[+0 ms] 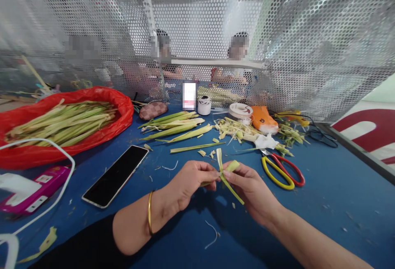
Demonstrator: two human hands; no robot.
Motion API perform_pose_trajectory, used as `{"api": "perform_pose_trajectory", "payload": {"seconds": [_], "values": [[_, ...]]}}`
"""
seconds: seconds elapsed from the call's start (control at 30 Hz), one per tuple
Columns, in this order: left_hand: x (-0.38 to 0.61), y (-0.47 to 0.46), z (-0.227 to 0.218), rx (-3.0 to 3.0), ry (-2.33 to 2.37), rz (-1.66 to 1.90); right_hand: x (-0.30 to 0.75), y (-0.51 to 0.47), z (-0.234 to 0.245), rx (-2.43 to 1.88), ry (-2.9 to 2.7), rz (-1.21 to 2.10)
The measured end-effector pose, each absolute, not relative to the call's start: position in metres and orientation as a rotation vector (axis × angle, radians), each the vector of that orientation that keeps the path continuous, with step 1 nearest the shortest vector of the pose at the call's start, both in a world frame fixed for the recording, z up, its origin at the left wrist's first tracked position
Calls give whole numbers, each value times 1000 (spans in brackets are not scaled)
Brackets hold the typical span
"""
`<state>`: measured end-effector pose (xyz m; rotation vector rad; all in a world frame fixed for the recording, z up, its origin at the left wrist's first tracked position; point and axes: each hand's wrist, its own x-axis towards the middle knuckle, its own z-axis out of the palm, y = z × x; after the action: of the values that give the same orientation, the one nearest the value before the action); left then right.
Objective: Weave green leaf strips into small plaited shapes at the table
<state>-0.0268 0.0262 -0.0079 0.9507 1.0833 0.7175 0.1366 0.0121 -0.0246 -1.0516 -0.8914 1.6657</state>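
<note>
My left hand, with a gold bangle on its wrist, pinches one side of a green leaf strip above the blue table. On the other side my right hand has its thumb and fingers closed on the same crossed, folded strip. The ends of the strip stick out upward and down to the right between the two hands. Just beyond lie several long green husk leaves and one narrow stalk. Scissors with yellow and red handles rest to the right of my right hand.
A red plastic bag full of leaves stands at left, near a black-screened phone and a white cable. Leaf scraps, a tape roll and an orange packet lie at back right. Behind rises a perforated metal screen.
</note>
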Motion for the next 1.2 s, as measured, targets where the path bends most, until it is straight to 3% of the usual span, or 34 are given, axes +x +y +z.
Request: {"api": "perform_pose_trajectory", "payload": {"seconds": [0.2,0.7,1.2], "values": [[-30,30,-20,538,973,553,135,13,-31,-1113,-869,1618],[-28,30,-11,958,1182,697,142,21,-33,-1119,-734,1652],[-23,27,-11,1086,1082,777,136,17,-26,-1159,-933,1423]]}}
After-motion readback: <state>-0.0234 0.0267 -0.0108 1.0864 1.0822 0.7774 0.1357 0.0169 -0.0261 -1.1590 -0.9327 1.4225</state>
